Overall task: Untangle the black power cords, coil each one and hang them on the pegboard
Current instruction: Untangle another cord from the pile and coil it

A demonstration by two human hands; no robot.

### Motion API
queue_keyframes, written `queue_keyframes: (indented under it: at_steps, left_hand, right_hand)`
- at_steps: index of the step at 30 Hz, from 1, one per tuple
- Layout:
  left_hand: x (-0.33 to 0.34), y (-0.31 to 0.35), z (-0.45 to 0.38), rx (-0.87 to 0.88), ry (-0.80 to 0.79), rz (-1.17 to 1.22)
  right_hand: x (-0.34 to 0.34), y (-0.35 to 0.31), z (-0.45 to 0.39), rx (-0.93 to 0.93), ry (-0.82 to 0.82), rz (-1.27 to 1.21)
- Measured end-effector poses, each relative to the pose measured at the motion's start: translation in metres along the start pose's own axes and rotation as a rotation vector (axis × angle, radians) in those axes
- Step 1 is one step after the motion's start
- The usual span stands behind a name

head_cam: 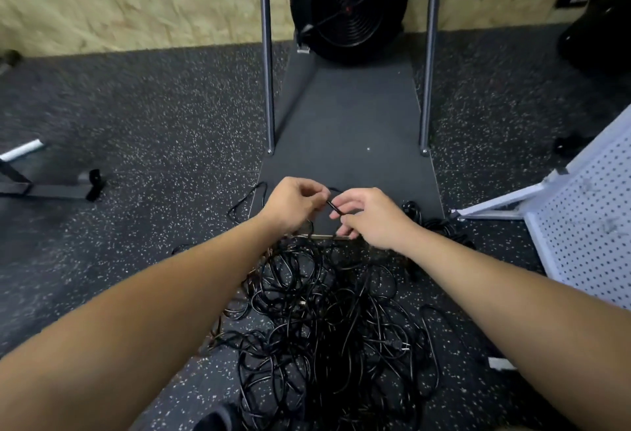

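Early in the untangling: one cord end lifted, nearly everything left to do.

The speckled floor [136, 123] carries a big knotted heap of black power cords [327, 321], none coiled as far as I can see; the white pegboard [587, 225] to the right shows nothing hanging on its visible part. Above the heap, the left hand [293, 205] and right hand [368, 219] both pinch one short cord stretch [334, 207] between their grips, clamped on it.
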State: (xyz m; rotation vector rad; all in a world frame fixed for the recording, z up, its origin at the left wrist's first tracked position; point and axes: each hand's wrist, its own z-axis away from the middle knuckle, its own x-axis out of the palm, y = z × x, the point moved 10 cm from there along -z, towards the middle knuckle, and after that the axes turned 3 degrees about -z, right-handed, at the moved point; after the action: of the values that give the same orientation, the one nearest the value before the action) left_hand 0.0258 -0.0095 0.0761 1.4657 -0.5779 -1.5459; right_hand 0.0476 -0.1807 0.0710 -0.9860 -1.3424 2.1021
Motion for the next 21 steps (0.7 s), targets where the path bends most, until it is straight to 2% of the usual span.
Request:
queue_keyframes:
  at_steps: [4, 10, 14, 16, 19, 21]
  left_hand:
    - [-0.044, 0.073, 0.049, 0.102, 0.012, 0.064]
    - [-0.079, 0.168, 0.130, 0.304, -0.071, 0.053]
    - [-0.082, 0.218, 0.181, 0.432, -0.186, 0.078]
    - [-0.088, 0.231, 0.195, 0.486, -0.177, 0.136]
    - [-0.095, 0.223, 0.202, 0.482, -0.128, 0.180]
    - [-0.098, 0.208, 0.201, 0.438, -0.108, 0.219]
  right_hand:
    - [-0.013, -0.080, 0.049, -0.094, -0.015, 0.075]
    - [-0.057, -0.172, 0.119, -0.252, 0.204, 0.322]
    - [-0.049, -0.213, 0.147, -0.302, 0.132, 0.431]
    - [-0.035, -0.225, 0.157, -0.313, 0.070, 0.467]
    - [-0.020, -0.210, 0.172, -0.207, -0.011, 0.253]
    - [-0.021, -0.181, 0.180, -0.104, -0.001, 0.084]
